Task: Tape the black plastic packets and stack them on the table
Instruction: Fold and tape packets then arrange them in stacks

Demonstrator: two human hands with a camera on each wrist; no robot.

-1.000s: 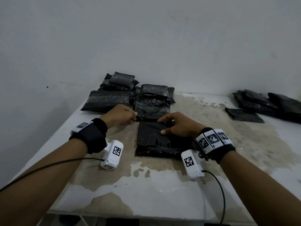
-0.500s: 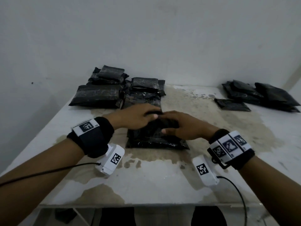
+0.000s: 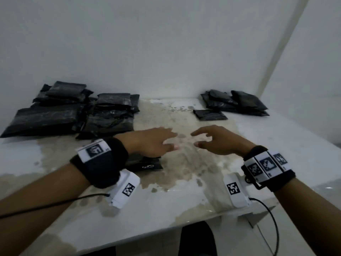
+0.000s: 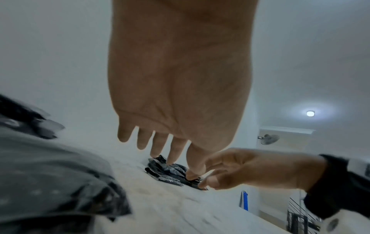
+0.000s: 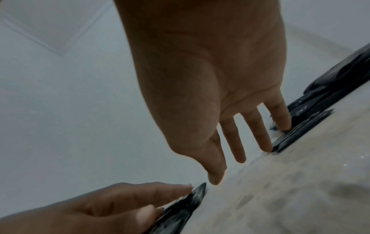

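Observation:
Both of my hands hover open over the stained middle of the table [image 3: 184, 191], palms down and fingers spread, holding nothing. My left hand [image 3: 158, 143] and right hand [image 3: 217, 140] are a short gap apart. One black plastic packet [image 3: 145, 164] lies flat on the table beneath my left wrist, mostly hidden by it. The left wrist view shows the left palm [image 4: 180, 95] with straight fingers and a packet [image 4: 50, 182] close below. In the right wrist view, the right hand's fingers [image 5: 238, 142] point toward packets [image 5: 312, 117] farther off.
A pile of several black packets [image 3: 73, 115] fills the back left corner against the wall. A smaller pile [image 3: 238, 102] sits at the back right, with a single flat packet [image 3: 209, 114] in front of it. The table's near edge runs just below my wrists.
Both hands have let go of the packet they were pressing in front of me. They lifted, opened and shifted right, and my view turned right.

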